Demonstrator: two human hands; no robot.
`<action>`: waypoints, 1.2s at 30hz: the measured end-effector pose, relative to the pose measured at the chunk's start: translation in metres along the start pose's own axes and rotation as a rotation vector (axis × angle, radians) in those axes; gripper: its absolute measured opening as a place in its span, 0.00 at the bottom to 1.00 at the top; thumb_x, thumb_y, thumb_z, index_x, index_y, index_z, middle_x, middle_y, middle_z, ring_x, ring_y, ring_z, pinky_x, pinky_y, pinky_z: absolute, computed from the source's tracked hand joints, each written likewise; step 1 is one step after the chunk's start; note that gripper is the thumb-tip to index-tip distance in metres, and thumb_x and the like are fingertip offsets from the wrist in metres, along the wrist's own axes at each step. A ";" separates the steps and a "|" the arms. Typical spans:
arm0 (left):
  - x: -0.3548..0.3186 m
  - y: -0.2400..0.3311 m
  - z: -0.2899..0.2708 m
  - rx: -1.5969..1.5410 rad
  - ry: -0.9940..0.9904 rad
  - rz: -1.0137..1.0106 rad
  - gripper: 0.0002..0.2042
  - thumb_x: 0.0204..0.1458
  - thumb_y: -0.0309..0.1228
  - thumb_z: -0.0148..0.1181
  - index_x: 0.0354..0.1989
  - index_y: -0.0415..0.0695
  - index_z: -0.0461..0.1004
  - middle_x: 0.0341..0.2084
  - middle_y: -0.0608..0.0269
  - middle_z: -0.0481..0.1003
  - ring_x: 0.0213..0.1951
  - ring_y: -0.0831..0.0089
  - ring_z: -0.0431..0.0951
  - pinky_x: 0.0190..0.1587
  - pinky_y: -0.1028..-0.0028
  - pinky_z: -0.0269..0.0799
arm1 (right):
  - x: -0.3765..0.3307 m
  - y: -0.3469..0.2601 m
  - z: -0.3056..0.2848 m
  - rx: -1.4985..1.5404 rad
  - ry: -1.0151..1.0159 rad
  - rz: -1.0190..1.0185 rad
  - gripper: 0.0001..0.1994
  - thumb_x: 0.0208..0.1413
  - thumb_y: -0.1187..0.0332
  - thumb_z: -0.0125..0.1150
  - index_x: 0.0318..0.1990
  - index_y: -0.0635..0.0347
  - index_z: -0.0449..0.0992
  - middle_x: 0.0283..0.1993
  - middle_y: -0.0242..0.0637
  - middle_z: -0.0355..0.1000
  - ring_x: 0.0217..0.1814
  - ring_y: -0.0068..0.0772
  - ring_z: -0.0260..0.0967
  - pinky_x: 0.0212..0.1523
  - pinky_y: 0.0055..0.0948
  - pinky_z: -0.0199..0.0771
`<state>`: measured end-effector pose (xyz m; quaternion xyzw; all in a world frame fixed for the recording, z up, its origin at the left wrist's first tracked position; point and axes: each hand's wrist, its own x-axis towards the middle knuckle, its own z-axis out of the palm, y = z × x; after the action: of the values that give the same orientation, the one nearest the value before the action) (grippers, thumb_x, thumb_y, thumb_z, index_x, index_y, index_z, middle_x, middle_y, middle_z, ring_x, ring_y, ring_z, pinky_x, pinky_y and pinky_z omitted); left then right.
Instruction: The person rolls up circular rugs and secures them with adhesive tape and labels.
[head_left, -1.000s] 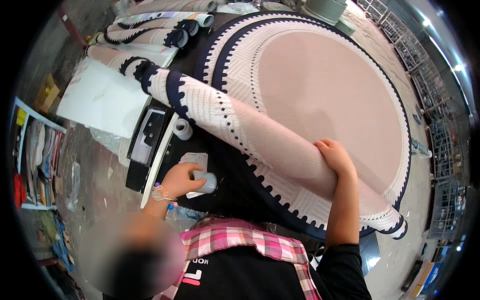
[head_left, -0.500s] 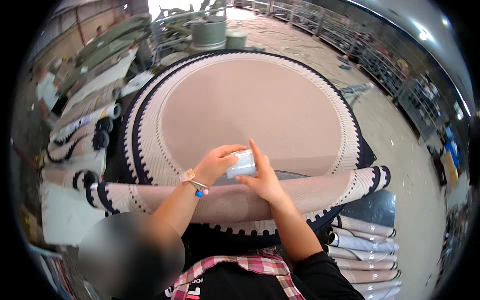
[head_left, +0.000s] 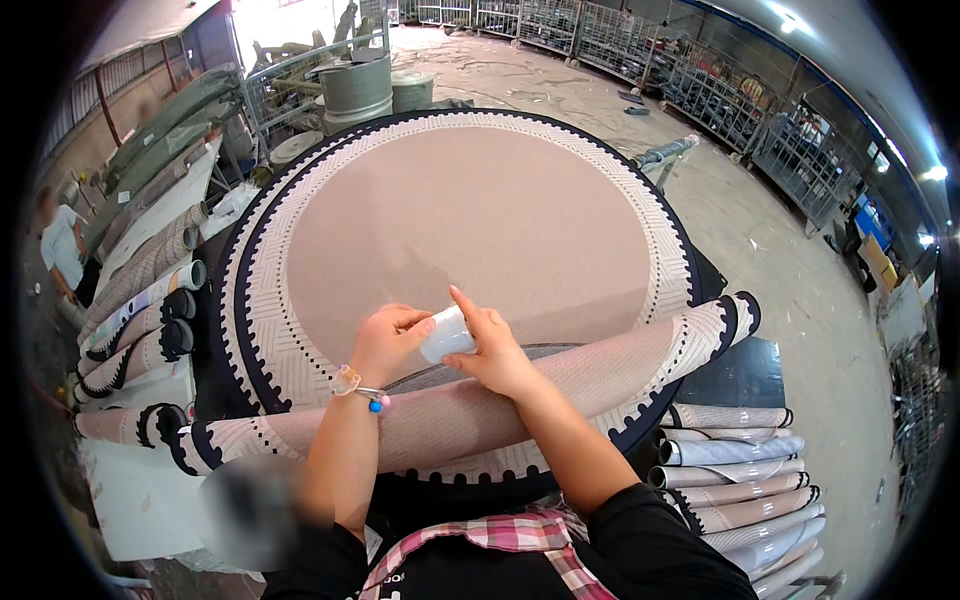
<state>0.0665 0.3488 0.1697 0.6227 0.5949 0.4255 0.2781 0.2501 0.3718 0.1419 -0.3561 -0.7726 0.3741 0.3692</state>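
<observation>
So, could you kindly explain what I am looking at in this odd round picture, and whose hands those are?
The picture comes from a wide camera worn on a person's head, looking down, so straight edges bend near the rim. There is no machine: the two bare hands belong to the wearer, whose forearms enter from below. The left hand, with a bracelet at the wrist, and the right hand together hold a small pale roll, possibly tape. Beneath them a large round rug, pinkish with a dark patterned border, lies spread flat, and its near edge is rolled up into a long roll. Rolled rugs are stacked at the right and at the left. Another person stands at far left.
</observation>
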 end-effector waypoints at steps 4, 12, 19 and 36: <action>-0.003 -0.009 -0.003 0.068 0.025 0.106 0.06 0.45 0.28 0.60 0.27 0.38 0.77 0.29 0.60 0.75 0.32 0.74 0.74 0.34 0.76 0.68 | -0.002 0.000 0.004 -0.134 -0.059 -0.081 0.45 0.38 0.74 0.69 0.66 0.52 0.50 0.45 0.43 0.63 0.47 0.38 0.60 0.47 0.31 0.65; -0.009 -0.009 0.010 -0.543 0.204 0.144 0.10 0.48 0.33 0.59 0.34 0.39 0.78 0.27 0.59 0.75 0.34 0.67 0.76 0.37 0.74 0.69 | -0.009 0.004 0.003 0.084 0.021 0.011 0.45 0.38 0.70 0.68 0.66 0.50 0.50 0.39 0.49 0.66 0.44 0.48 0.64 0.47 0.36 0.65; -0.004 -0.025 0.013 -0.162 0.063 0.183 0.12 0.54 0.35 0.56 0.36 0.37 0.75 0.23 0.67 0.72 0.29 0.74 0.73 0.31 0.77 0.70 | -0.023 -0.021 -0.015 0.518 -0.115 0.317 0.42 0.43 0.66 0.67 0.66 0.58 0.49 0.46 0.43 0.66 0.46 0.33 0.64 0.48 0.31 0.65; -0.008 -0.018 0.019 0.537 -0.876 -0.495 0.33 0.53 0.58 0.42 0.45 0.37 0.74 0.48 0.41 0.70 0.50 0.49 0.70 0.52 0.62 0.64 | -0.175 -0.034 -0.016 -0.798 -0.122 0.115 0.31 0.47 0.49 0.58 0.60 0.43 0.63 0.14 0.33 0.66 0.20 0.37 0.67 0.31 0.36 0.65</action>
<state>0.0742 0.3468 0.1442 0.6318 0.6395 -0.1167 0.4222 0.3369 0.2164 0.1243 -0.4913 -0.8564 0.0853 0.1337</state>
